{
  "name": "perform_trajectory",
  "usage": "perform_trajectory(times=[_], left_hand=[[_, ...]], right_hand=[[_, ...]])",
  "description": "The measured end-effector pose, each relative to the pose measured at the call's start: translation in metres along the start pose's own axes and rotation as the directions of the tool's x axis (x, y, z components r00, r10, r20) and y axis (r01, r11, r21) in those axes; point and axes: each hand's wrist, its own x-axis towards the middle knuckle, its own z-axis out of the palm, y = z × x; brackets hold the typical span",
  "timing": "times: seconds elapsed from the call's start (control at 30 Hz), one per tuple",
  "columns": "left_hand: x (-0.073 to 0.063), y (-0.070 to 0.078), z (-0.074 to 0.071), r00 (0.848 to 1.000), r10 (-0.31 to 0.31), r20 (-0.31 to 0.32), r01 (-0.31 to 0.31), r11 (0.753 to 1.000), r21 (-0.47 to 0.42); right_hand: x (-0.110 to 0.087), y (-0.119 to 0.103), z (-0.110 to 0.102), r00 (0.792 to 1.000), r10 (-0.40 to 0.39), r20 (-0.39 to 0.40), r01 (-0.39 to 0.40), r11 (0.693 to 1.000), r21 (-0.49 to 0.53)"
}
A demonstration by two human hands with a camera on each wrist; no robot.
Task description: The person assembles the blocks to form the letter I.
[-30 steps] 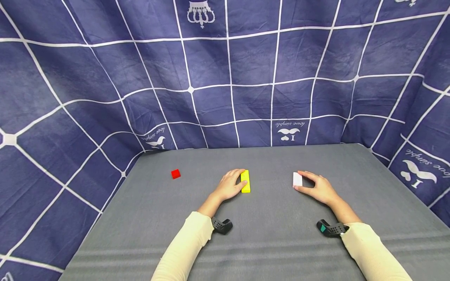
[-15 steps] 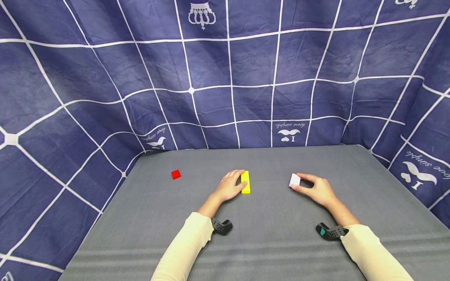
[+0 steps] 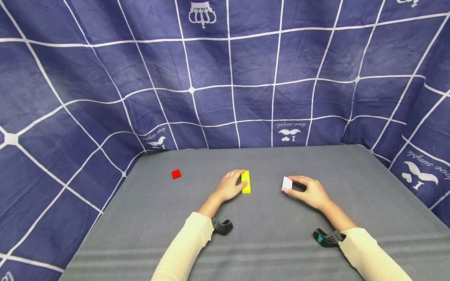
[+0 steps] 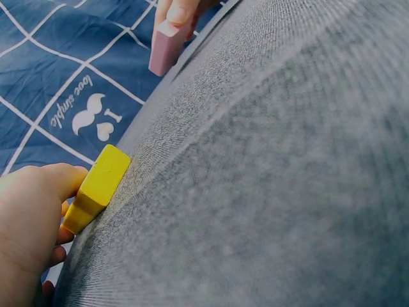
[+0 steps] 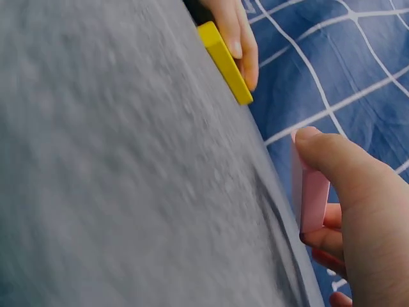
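Now the pale pink block (image 3: pixel 286 184), pinched by the right hand (image 3: pixel 313 192), is closer to the yellow block (image 3: pixel 247 186); the left hand (image 3: pixel 229 187) grips that on the grey cloth (image 3: pixel 270 226); a gap remains.

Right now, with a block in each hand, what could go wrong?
The pale pink block could slip, since the right hand seems to pinch it only between thumb and fingertips. If it moves toward the person's left, it might knock the yellow block, which the left hand holds.
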Motion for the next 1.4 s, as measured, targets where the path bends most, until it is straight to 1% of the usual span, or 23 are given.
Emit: perform_trajectory(times=[0.13, 0.33, 0.67, 0.93, 1.17, 1.4], left_hand=[[0.0, 0.001, 0.0, 1.0, 0.001, 0.001, -0.001, 1.0, 0.003], [0.0, 0.001, 0.0, 1.0, 0.005, -0.007, -0.005, 1.0, 0.01], [0.001, 0.001, 0.0, 1.0, 0.009, -0.011, -0.009, 1.0, 0.005], [0.001, -0.001, 0.002, 1.0, 0.016, -0.015, -0.016, 1.0, 0.016], [0.0, -0.001, 0.002, 1.0, 0.016, -0.017, -0.016, 1.0, 0.007], [0.0, -0.002, 0.002, 1.0, 0.008, -0.009, -0.008, 1.0, 0.012]], right_hand=[[-0.001, -0.008, 0.004, 0.999, -0.036, 0.018, 0.036, 0.999, 0.02], [0.001, -0.021, 0.014, 0.996, -0.072, 0.053, 0.069, 0.996, 0.053], [0.002, -0.044, 0.031, 0.981, -0.174, 0.085, 0.168, 0.983, 0.067], [0.003, -0.062, 0.042, 0.971, -0.198, 0.133, 0.188, 0.978, 0.087], [0.003, -0.072, 0.053, 0.962, -0.233, 0.141, 0.221, 0.97, 0.1], [0.004, -0.083, 0.06, 0.952, -0.254, 0.171, 0.239, 0.965, 0.105]])
